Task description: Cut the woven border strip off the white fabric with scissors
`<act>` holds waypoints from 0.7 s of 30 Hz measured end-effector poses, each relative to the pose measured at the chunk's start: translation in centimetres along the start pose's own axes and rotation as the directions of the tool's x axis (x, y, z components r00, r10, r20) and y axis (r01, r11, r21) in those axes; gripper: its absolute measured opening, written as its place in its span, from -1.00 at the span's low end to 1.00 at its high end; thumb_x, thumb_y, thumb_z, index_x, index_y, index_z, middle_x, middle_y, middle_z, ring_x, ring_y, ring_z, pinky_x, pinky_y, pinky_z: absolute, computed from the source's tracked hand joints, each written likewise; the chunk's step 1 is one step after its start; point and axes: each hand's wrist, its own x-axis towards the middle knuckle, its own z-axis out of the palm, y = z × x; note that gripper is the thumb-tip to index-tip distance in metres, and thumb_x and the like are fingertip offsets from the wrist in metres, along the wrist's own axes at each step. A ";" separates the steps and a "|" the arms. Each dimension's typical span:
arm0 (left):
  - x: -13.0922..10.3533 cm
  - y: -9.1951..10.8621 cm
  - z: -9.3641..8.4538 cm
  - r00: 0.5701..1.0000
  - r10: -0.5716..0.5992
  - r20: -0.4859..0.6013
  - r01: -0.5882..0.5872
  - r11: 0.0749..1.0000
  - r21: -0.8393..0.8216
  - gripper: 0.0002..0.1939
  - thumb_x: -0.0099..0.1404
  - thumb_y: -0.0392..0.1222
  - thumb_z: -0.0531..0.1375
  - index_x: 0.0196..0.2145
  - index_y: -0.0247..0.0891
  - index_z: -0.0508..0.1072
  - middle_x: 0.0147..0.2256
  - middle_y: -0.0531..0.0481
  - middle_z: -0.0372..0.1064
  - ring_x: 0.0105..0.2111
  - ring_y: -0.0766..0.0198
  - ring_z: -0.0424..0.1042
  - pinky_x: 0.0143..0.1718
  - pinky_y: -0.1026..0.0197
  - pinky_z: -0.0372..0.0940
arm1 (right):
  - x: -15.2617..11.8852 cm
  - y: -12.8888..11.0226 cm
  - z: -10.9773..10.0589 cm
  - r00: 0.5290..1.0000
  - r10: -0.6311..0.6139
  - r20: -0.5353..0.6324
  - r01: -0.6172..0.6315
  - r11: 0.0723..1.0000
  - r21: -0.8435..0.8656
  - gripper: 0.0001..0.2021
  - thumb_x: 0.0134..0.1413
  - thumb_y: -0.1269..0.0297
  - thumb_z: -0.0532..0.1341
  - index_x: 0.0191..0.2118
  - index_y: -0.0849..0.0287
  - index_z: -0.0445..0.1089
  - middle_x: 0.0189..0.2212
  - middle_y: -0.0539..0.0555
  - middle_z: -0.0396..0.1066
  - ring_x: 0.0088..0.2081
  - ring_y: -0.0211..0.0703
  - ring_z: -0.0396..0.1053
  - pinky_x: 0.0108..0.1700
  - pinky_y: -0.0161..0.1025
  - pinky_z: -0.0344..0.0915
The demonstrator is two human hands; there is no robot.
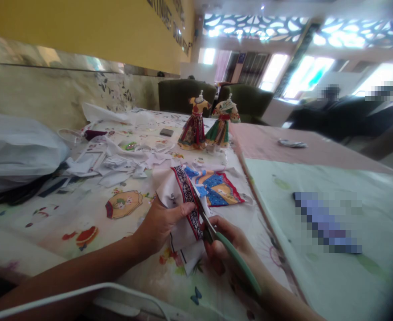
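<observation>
White cord [109, 285], patterned sheet [185, 234] in left hand [158, 223], scissors [234, 255] in right hand [243, 244]

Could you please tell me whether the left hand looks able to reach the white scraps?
Probably yes: the white scraps lie beyond the left hand with nothing tall between, though its grip holds the printed sheet.

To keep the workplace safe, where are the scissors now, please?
In the head view, the scissors are below centre, in the right hand, blades at the printed piece that the left hand holds.
</observation>
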 end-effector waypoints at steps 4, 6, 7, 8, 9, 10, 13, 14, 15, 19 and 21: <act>0.0 -0.1 0.0 1.000 0.010 0.000 -0.010 1.000 0.007 -0.68 0.10 -0.27 0.48 -0.16 -0.24 0.60 -0.25 0.01 0.61 -0.31 0.25 0.55 -0.16 0.16 0.50 | 0.0 0.1 0.0 1.000 0.001 0.006 -0.001 1.000 0.015 -0.40 -0.07 -0.26 0.44 -0.20 0.18 0.37 -0.66 -0.19 0.22 -0.70 -0.46 0.07 -0.65 -0.49 0.03; 0.1 -0.1 0.0 1.000 0.010 -0.006 -0.010 1.000 0.005 -0.68 0.10 -0.27 0.48 -0.16 -0.24 0.60 -0.25 0.01 0.61 -0.31 0.24 0.55 -0.17 0.15 0.51 | 0.0 0.2 0.0 1.000 0.002 0.002 -0.002 1.000 0.017 -0.41 -0.07 -0.26 0.45 -0.20 0.18 0.37 -0.67 -0.20 0.22 -0.71 -0.46 0.06 -0.66 -0.49 0.01; 0.1 0.0 0.0 1.000 0.011 -0.008 -0.011 1.000 0.007 -0.68 0.10 -0.27 0.48 -0.17 -0.24 0.60 -0.25 0.01 0.61 -0.31 0.24 0.55 -0.17 0.15 0.51 | 0.0 0.2 0.0 1.000 0.004 0.003 -0.004 1.000 0.015 -0.41 -0.07 -0.26 0.45 -0.20 0.18 0.36 -0.68 -0.20 0.22 -0.71 -0.45 0.06 -0.66 -0.49 0.01; 0.1 0.0 0.0 1.000 0.013 -0.010 -0.012 1.000 0.009 -0.69 0.10 -0.26 0.48 -0.17 -0.24 0.60 -0.25 0.01 0.61 -0.31 0.24 0.55 -0.17 0.15 0.51 | 0.0 0.2 0.0 1.000 0.006 -0.002 -0.006 1.000 0.012 -0.41 -0.08 -0.26 0.45 -0.21 0.17 0.36 -0.68 -0.20 0.22 -0.71 -0.45 0.06 -0.66 -0.49 0.01; 0.1 0.0 0.0 1.000 0.015 -0.010 -0.015 1.000 0.012 -0.69 0.10 -0.26 0.48 -0.17 -0.24 0.60 -0.24 0.00 0.62 -0.30 0.24 0.55 -0.16 0.15 0.51 | 0.0 0.2 0.1 1.000 0.008 -0.009 -0.008 1.000 0.008 -0.41 -0.09 -0.26 0.46 -0.21 0.17 0.36 -0.67 -0.20 0.22 -0.71 -0.45 0.06 -0.66 -0.48 0.02; 0.1 0.0 -0.1 1.000 0.017 -0.007 -0.017 1.000 0.012 -0.70 0.10 -0.26 0.48 -0.18 -0.25 0.60 -0.24 0.00 0.62 -0.30 0.24 0.55 -0.15 0.14 0.50 | 0.1 0.2 0.1 1.000 0.011 -0.016 -0.011 1.000 0.004 -0.40 -0.10 -0.26 0.46 -0.21 0.17 0.37 -0.66 -0.19 0.22 -0.70 -0.44 0.07 -0.65 -0.48 0.04; 0.0 0.1 -0.1 1.000 0.018 -0.005 -0.018 1.000 0.009 -0.69 0.10 -0.26 0.48 -0.17 -0.25 0.61 -0.21 -0.01 0.62 -0.27 0.22 0.56 -0.12 0.14 0.50 | 0.1 0.0 0.1 0.999 0.022 -0.030 -0.022 1.000 0.002 -0.37 -0.15 -0.28 0.47 -0.19 0.17 0.38 -0.61 -0.18 0.22 -0.66 -0.43 0.09 -0.62 -0.46 0.10; 0.0 0.1 0.0 1.000 0.012 -0.007 -0.012 1.000 0.006 -0.69 0.09 -0.27 0.48 -0.17 -0.25 0.61 -0.21 -0.01 0.62 -0.27 0.22 0.56 -0.13 0.14 0.50 | 0.1 -0.2 0.0 0.999 0.027 -0.024 -0.027 1.000 -0.003 -0.35 -0.16 -0.29 0.47 -0.18 0.17 0.38 -0.59 -0.17 0.22 -0.65 -0.42 0.11 -0.60 -0.45 0.12; -0.1 0.1 0.0 1.000 0.003 -0.008 -0.003 1.000 0.003 -0.69 0.09 -0.27 0.48 -0.17 -0.25 0.61 -0.22 -0.01 0.62 -0.28 0.22 0.56 -0.14 0.14 0.50 | 0.1 -0.3 0.0 0.999 0.029 -0.015 -0.029 1.000 -0.009 -0.33 -0.18 -0.31 0.47 -0.17 0.17 0.38 -0.57 -0.16 0.23 -0.63 -0.41 0.13 -0.58 -0.44 0.14; -0.1 0.0 0.1 1.000 -0.016 -0.001 0.016 1.000 0.002 -0.67 0.08 -0.27 0.49 -0.17 -0.26 0.61 -0.22 -0.02 0.62 -0.29 0.23 0.55 -0.16 0.14 0.51 | 0.1 -0.9 0.0 1.000 0.022 0.015 -0.022 0.999 -0.032 -0.29 -0.20 -0.35 0.45 -0.14 0.18 0.38 -0.51 -0.12 0.27 -0.57 -0.37 0.18 -0.54 -0.42 0.17; -0.1 0.0 0.2 1.000 -0.017 0.000 0.017 1.000 0.010 -0.65 0.07 -0.26 0.49 -0.16 -0.27 0.61 -0.17 -0.05 0.62 -0.28 0.23 0.55 -0.15 0.13 0.51 | 0.0 -0.9 0.0 1.000 0.020 0.008 -0.020 0.999 -0.026 -0.30 -0.17 -0.35 0.44 -0.14 0.18 0.38 -0.52 -0.12 0.26 -0.58 -0.37 0.17 -0.54 -0.41 0.17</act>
